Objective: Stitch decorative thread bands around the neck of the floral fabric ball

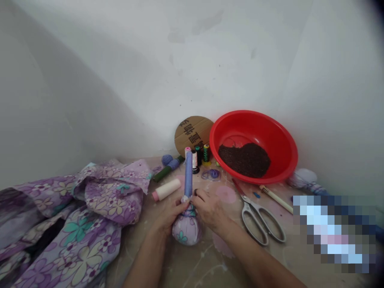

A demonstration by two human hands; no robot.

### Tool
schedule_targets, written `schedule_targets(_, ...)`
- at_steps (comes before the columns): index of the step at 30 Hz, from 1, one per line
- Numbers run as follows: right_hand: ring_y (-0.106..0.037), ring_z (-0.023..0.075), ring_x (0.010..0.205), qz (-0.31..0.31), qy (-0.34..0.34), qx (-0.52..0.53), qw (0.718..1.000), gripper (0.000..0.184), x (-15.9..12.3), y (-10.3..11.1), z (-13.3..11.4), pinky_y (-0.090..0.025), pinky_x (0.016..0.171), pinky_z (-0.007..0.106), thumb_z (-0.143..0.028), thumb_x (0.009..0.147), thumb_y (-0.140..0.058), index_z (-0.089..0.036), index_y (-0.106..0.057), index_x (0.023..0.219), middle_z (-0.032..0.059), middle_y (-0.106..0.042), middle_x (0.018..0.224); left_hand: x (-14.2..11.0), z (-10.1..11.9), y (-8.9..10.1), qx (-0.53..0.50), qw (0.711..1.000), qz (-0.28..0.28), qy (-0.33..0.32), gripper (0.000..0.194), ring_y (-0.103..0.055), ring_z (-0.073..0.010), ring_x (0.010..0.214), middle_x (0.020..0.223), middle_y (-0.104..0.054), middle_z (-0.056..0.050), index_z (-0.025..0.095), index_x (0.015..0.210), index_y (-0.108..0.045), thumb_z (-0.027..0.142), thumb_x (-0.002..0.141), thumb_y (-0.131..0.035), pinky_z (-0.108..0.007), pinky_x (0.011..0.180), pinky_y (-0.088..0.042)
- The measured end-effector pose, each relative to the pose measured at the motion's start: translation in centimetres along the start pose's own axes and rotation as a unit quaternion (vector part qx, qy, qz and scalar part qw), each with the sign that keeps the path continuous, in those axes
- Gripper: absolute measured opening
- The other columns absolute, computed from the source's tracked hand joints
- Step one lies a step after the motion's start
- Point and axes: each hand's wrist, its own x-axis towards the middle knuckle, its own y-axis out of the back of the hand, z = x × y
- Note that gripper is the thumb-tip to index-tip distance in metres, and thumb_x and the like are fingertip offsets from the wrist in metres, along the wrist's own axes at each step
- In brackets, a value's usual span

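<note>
A small stuffed pouch of purple flowered cloth [186, 229] stands on the table with a blue-wrapped stick [188, 176] rising upright from its gathered neck. My left hand [169, 215] is closed on the neck from the left. My right hand [210, 211] is pinched on the neck from the right, its fingertips at the base of the stick.
A red basin [279, 136] holding dark grainy filling stands at the back right, a round cardboard disc [192, 134] behind it. Thread spools [198, 157], a cream spool [167, 189], scissors [260, 219] and a pen [276, 199] lie around. Flowered fabric [84, 224] is heaped at left.
</note>
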Motion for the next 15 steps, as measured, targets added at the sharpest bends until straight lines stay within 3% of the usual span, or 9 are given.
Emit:
schedule_targets(5,-0.049,0.0137,0.065,0.021,0.034,0.033,0.999,0.028,-0.2,-0.1,0.0,-0.040,0.057,0.024,-0.018,0.094,-0.036,-0.016,-0.061,0.080,0.0051,-0.054,0.077,-0.3,0.3,-0.5,-0.007,1.000,-0.016,0.011,0.023,-0.063,-0.0171,0.072,0.071,-0.069,-0.001,0.017,0.086,-0.070,0.029,0.067,-0.074,-0.029,0.076,-0.044)
schedule_targets(9,-0.051,0.0145,0.067,0.008,0.034,0.031,0.999,0.024,-0.4,-0.5,0.4,-0.041,0.058,0.024,-0.017,0.093,-0.038,-0.017,-0.061,0.084,0.0053,-0.056,0.079,-0.6,0.5,-0.8,0.002,1.000,0.004,0.008,0.026,-0.064,-0.0180,0.076,0.071,-0.070,-0.001,0.016,0.088,-0.069,0.029,0.065,-0.075,-0.030,0.078,-0.045)
schedule_targets(15,-0.054,0.0157,0.070,-0.031,-0.004,0.020,0.999,0.019,-0.5,-1.1,0.9,-0.043,0.059,0.025,-0.014,0.088,-0.042,-0.017,-0.060,0.087,0.0080,-0.059,0.089,-0.4,0.6,-1.2,0.020,0.999,0.027,0.004,0.023,-0.064,-0.0219,0.082,0.074,-0.071,-0.003,0.017,0.081,-0.069,0.031,0.064,-0.075,-0.033,0.076,-0.046)
